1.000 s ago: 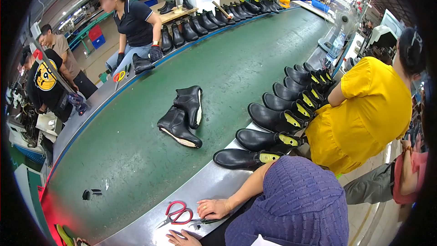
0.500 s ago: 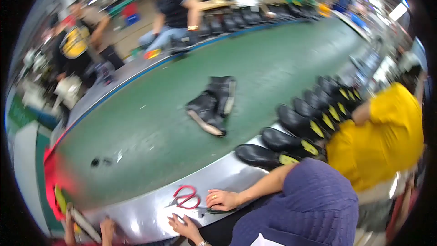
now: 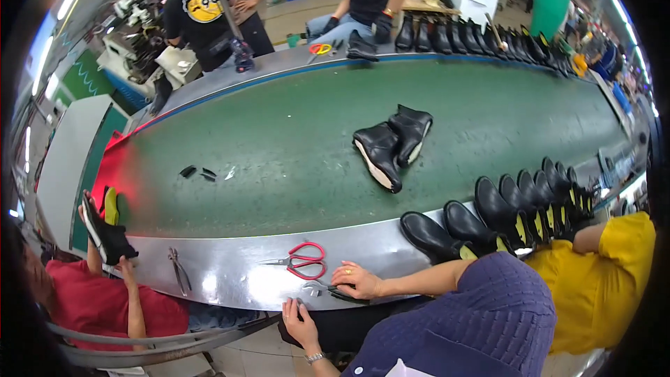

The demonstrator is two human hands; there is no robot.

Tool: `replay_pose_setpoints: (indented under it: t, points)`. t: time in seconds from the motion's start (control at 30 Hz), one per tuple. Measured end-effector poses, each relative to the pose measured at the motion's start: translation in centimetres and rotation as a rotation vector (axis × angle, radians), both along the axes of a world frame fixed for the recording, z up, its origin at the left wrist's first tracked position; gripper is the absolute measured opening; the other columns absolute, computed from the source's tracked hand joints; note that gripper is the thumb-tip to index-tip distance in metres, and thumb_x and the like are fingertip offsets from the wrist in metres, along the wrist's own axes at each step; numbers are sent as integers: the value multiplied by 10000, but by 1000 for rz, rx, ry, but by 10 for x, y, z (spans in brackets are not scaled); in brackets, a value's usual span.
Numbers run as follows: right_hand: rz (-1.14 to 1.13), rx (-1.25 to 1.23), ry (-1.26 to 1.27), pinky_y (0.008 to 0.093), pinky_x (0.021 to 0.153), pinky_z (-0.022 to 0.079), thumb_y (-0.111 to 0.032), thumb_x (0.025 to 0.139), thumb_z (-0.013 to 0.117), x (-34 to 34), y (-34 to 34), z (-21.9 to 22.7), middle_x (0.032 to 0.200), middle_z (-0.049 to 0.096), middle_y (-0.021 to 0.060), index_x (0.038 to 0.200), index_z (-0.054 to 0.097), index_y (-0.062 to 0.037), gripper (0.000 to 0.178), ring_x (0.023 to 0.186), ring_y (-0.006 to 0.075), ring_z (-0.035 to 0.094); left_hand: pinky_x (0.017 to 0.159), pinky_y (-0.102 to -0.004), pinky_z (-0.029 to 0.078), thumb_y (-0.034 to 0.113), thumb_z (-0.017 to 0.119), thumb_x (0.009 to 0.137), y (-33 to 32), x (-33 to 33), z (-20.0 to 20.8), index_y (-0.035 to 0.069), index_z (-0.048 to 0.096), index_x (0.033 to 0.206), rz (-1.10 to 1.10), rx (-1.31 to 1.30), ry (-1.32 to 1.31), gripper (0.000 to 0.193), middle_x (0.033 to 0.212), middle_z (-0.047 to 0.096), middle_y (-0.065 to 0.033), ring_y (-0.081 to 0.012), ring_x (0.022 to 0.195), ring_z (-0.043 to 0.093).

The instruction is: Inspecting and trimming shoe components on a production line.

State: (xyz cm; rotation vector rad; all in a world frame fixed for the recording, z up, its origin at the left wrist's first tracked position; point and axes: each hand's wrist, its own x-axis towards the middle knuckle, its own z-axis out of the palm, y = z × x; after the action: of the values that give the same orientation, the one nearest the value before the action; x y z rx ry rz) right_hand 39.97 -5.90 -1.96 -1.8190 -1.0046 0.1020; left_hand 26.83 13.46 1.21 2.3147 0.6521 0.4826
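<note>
My left hand (image 3: 301, 327), with a metal watch at the wrist, rests its spread fingertips on the front edge of the metal ledge (image 3: 241, 265). A tiny dark spot shows between its fingers, too small to name. Palm down, my right hand (image 3: 357, 282), a ring on one finger, lies over dark-handled pliers (image 3: 343, 294); its fingers are not wrapped round them. The pliers' metal jaws point left, between my two hands. Just beyond lies a pair of red-handled scissors (image 3: 306, 261), blades to the left.
Two black boots (image 3: 380, 150) lie on the green belt (image 3: 293, 188). More black boots (image 3: 422, 232) line the ledge at right, beside a person in yellow (image 3: 593, 272). At left, a person in red (image 3: 105, 307) holds a boot (image 3: 105, 232) near other pliers (image 3: 179, 271). Workers stand across the belt.
The view has swung left and steadied, so the scene sits further right. More of the person in red and their boot shows now. My hands stay about the same places by the scissors and pliers.
</note>
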Motion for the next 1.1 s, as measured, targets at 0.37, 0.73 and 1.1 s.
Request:
replay_pose_setpoints:
  t: [0.37, 0.73, 1.1]
  points:
    - [-44, 64, -77, 378, 834, 482, -12, 803, 618, 23, 47, 57, 925, 653, 97, 957, 673, -55, 169, 905, 280, 619, 937, -371, 460, 83, 588, 866, -84, -108, 30, 7, 672, 1068, 342, -146, 48, 232, 1173, 633, -159, -310, 1079, 599]
    - [77, 281, 137, 307, 754, 514, -58, 842, 618, 78, 231, 102, 1222, 544, 119, 1302, 490, -75, 478, 839, 209, 597, 509, -279, 481, 136, 605, 888, -181, -200, -9, -26, 658, 1068, 1168, -771, -103, 248, 702, 657, -107, -142, 519, 609]
    - [146, 134, -205, 360, 678, 529, -32, 775, 643, 69, 288, 129, 1334, 444, 103, 1339, 462, -138, 602, 691, 205, 630, 625, -304, 506, 170, 632, 865, -199, -206, -21, 36, 676, 1052, 1087, -555, -25, 234, 755, 672, -116, -189, 644, 651]
